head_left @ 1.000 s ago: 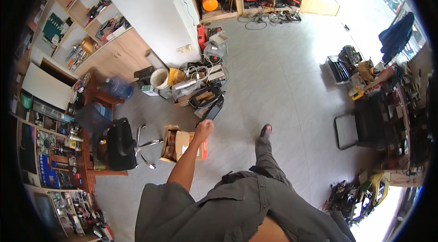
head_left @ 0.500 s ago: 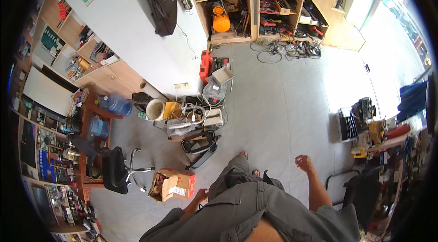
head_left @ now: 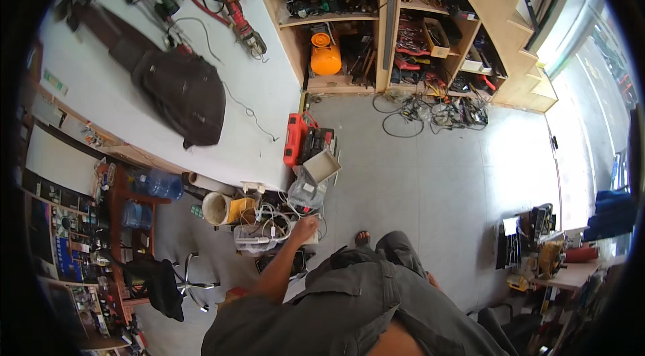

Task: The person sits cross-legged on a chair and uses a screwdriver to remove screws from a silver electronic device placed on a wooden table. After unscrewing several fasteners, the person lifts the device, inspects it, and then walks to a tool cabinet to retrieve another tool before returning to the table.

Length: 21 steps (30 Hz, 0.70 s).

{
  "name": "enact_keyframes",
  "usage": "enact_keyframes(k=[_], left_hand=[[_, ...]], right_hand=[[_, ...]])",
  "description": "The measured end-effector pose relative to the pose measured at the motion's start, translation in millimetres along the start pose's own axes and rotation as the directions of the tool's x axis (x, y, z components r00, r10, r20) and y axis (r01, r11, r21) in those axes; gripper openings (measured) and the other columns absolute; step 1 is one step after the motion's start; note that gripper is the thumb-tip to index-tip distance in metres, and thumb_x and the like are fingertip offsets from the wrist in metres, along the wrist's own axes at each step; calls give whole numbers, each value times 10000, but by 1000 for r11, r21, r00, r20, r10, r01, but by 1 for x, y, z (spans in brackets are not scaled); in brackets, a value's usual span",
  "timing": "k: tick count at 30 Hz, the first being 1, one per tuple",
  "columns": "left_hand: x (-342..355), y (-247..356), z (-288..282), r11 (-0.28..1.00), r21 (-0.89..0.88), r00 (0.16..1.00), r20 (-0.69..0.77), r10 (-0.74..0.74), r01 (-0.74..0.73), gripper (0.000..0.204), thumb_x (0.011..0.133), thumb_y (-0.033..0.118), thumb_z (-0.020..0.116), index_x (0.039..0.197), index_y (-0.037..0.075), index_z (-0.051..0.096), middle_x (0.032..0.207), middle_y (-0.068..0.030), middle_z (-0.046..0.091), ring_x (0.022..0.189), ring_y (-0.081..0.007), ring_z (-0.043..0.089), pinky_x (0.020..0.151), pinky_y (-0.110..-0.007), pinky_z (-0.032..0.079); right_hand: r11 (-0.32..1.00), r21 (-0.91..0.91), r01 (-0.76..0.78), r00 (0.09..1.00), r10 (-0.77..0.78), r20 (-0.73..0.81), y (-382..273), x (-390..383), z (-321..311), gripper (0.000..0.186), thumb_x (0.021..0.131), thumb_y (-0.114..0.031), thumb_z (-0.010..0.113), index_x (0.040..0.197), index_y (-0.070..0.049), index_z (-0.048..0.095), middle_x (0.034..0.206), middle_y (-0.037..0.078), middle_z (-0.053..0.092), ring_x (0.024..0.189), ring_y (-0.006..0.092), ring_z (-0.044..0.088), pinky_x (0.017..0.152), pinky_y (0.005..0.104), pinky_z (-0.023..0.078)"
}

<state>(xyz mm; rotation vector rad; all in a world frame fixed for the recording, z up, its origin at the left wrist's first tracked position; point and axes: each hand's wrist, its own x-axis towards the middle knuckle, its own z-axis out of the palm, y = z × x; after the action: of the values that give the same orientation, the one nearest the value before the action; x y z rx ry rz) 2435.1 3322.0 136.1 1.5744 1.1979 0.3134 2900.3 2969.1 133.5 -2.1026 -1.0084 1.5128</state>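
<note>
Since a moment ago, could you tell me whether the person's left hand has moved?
Yes. The left hand has swung forward from beside the cardboard box to hang over the cable pile near the white bucket.

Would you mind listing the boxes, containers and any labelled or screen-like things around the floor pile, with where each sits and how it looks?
Open cardboard box: top of the pile by the wall, grey-white, square.
Red case: beside that box against the wall, tall, orange-red.
Bucket: left end of the pile, round, off-white.
Yellow box: right of the bucket, small.
Water bottle: left, by the wooden shelf, clear blue.
Left hand: over the pile's tangled cables.
Right hand: not in view.
</note>
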Motion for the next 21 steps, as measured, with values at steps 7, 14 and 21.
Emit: enact_keyframes(k=[7, 14, 21], left_hand=[[217, 167, -80, 968, -76, 962, -156, 226, -239, 379, 1038, 309, 600, 1256, 0, 622, 1014, -117, 735, 924, -204, 726, 778, -342, 584], [338, 267, -117, 948, -314, 962, -269, -44, -45, 406, 1038, 287, 613, 1329, 6, 582, 1107, -110, 730, 938, -188, 724, 754, -297, 573], [442, 373, -231, 935, -263, 894, -435, 106, -239, 401, 1047, 231, 580, 1382, 11, 571, 1191, -133, 719, 1018, -197, 710, 846, -309, 569]], right_hand=[[999, 8, 49, 999, -50, 21, -63, 157, -87, 180, 877, -181, 718, 960, -27, 761, 766, 107, 738, 625, 182, 699, 583, 350, 567], [883, -165, 439, 898, -429, 92, -146, 330, -218, 197, 875, -195, 731, 968, -23, 761, 768, 113, 741, 635, 192, 707, 579, 351, 570], [998, 58, 18, 999, -20, 40, -328, 442, -335, 279, 844, -134, 734, 1062, 41, 719, 753, 125, 738, 622, 163, 703, 556, 319, 567]])
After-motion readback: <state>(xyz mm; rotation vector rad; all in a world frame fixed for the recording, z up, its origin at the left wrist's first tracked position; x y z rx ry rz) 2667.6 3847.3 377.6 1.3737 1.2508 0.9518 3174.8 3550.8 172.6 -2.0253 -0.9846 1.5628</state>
